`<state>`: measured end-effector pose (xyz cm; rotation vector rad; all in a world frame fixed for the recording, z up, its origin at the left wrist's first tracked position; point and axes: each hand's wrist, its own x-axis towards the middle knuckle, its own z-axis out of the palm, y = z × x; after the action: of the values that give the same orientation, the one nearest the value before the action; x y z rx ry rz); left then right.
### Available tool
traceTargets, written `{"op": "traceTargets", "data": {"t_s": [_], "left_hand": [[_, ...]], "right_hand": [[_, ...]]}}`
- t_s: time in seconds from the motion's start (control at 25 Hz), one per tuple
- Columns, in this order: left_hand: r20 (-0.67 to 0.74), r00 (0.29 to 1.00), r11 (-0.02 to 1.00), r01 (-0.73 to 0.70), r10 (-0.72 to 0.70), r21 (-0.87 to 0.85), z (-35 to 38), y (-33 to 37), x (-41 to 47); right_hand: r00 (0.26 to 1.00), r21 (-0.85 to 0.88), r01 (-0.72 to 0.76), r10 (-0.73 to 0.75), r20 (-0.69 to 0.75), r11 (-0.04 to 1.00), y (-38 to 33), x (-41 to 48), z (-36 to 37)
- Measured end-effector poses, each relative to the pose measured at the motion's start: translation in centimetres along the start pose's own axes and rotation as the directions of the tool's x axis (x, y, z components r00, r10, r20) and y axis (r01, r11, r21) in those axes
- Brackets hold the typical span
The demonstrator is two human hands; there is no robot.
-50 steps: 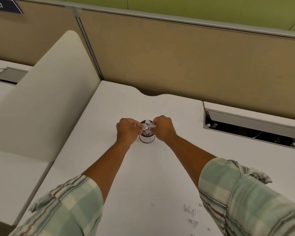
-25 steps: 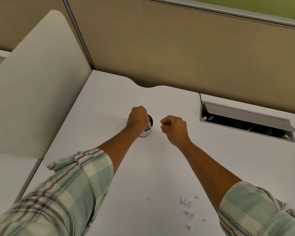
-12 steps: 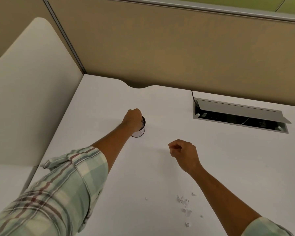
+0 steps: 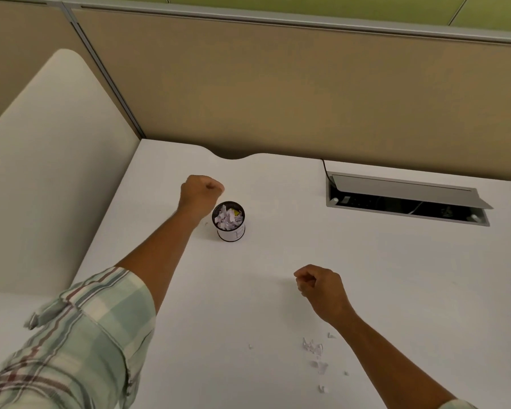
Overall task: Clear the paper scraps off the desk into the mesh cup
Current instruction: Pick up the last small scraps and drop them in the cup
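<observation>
Head view shows the left hand [image 4: 200, 192] curled into a loose fist, fingers together, just beside the mesh cup [image 4: 229, 221] at its 10 o'clock and touching nothing I can make out. The right hand [image 4: 322, 287] is also curled shut over the bare desk [image 4: 396, 276]; whether it holds anything I cannot tell. The cup stands upright, heaped with white scraps and one yellow bit. Loose paper scraps [image 4: 314, 348] lie at the right hand's 6 o'clock, near the wrist. Half a second ago the left fist covered the cup's rim; now it is clear of it and the cup's mouth shows.
</observation>
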<state>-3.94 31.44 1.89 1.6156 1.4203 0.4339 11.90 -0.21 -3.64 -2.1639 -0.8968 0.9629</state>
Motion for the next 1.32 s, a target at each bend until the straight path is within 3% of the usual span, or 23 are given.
{"op": "traceTargets", "data": {"t_s": [0.12,0.2,0.36,0.52,0.84,1.2,1.32], "left_hand": [[-0.135,0.987,0.995,0.076,-0.085,-0.066,-1.1,-1.8,1.1],[-0.141,0.985,0.994,0.105,-0.1,0.028,-1.3,-4.0,1.7],[0.023,0.997,0.944,0.056,-0.068,0.324,-0.3,-7.9,1.7],[0.106,0.994,0.889,-0.015,-0.037,0.457,1.1,-9.8,1.1],[0.092,0.996,0.907,-0.05,0.012,0.419,2.7,-10.9,-3.5],[0.39,0.918,0.883,-0.235,0.064,0.406,11.2,-15.1,-21.6],[0.431,0.897,0.899,-0.264,0.096,0.35,13.0,-15.2,-25.4]], "right_hand": [[1.0,-0.046,-0.017,0.016,-0.015,0.999,1.4,-0.7,-0.1],[0.999,-0.067,-0.037,0.035,-0.028,0.997,2.6,-1.2,-0.4],[0.995,-0.097,-0.1,0.097,-0.036,0.99,4.6,-2.4,-1.0],[0.993,-0.147,-0.116,0.112,-0.04,0.982,5.4,-3.2,-1.4],[0.993,-0.128,-0.109,0.101,-0.066,0.986,5.2,-4.0,-1.9],[0.991,-0.207,-0.128,0.117,-0.067,0.97,8.3,-8.0,-2.3],[0.985,-0.239,-0.165,0.146,-0.096,0.957,10.2,-9.2,-3.2]]}}
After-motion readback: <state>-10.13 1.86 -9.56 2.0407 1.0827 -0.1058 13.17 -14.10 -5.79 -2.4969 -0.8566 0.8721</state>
